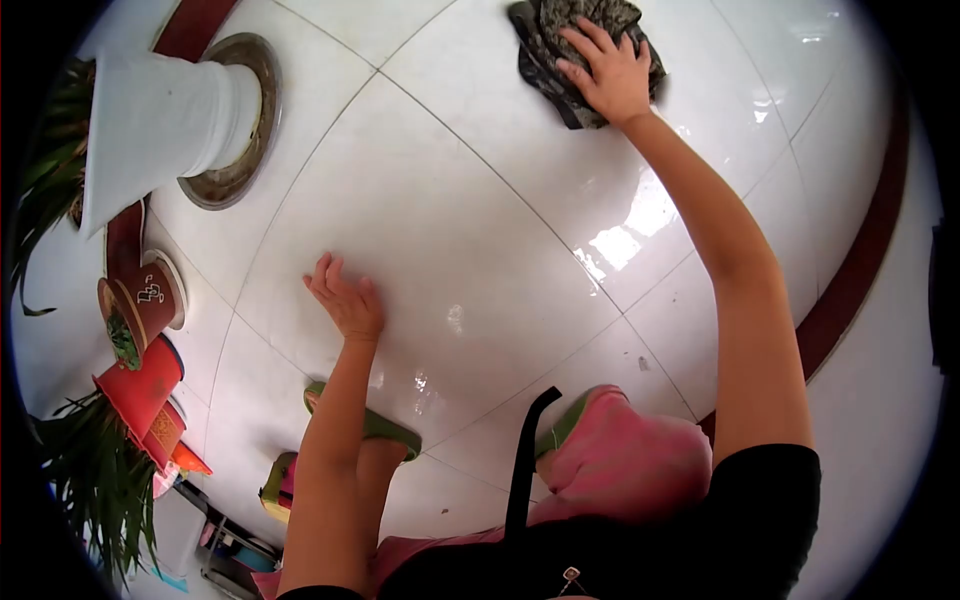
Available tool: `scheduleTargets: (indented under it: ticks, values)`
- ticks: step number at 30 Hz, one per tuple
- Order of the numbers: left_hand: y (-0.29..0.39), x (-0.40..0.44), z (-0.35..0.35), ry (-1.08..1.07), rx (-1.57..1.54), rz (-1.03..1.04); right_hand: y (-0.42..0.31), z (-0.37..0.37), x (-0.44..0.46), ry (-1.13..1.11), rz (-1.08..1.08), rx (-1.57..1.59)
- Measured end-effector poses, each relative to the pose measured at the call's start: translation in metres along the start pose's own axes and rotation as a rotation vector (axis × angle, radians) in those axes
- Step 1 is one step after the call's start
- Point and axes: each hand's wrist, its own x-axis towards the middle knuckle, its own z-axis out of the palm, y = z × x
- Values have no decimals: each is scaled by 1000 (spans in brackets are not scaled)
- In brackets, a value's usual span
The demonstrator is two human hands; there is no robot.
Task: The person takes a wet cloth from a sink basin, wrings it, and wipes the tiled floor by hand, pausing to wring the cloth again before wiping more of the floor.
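Observation:
My right hand (610, 75) lies with its fingers spread on top of a crumpled dark, patterned cloth (560, 60), which rests on the glossy white tiled floor (450, 210) at the top of the view. The cloth bunches around the palm, and its top edge is cut off. Farther left and nearer to me, my left hand (345, 298) holds nothing. Its fingers are loosely bent and apart, over the tiles; I cannot tell whether they touch them.
On the left stand a white planter (170, 130) on a round saucer (262, 120), a brown pot (148, 298), and a red pot (145, 385) with a leafy plant (95, 470). My green shoe (390, 432) is below. A dark red border strip (865, 260) curves along the right.

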Motion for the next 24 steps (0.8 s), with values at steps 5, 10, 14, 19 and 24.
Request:
scheduleTargets:
  ticks: [5,10,14,19,24]
  values:
    - [6,4,-2,7,49,41,-76,-86,-154,-316,-173,280]
    - [2,5,6,6,71,69,-182,-113,-305,-571,-444,596]
    - [23,1,11,-6,-32,114,-159,-117,-302,-503,-449,613]
    - [71,4,16,-79,-97,241,-21,-100,-209,-260,4,212]
    - [120,7,23,-201,-41,331,140,-81,-174,-97,541,-67]
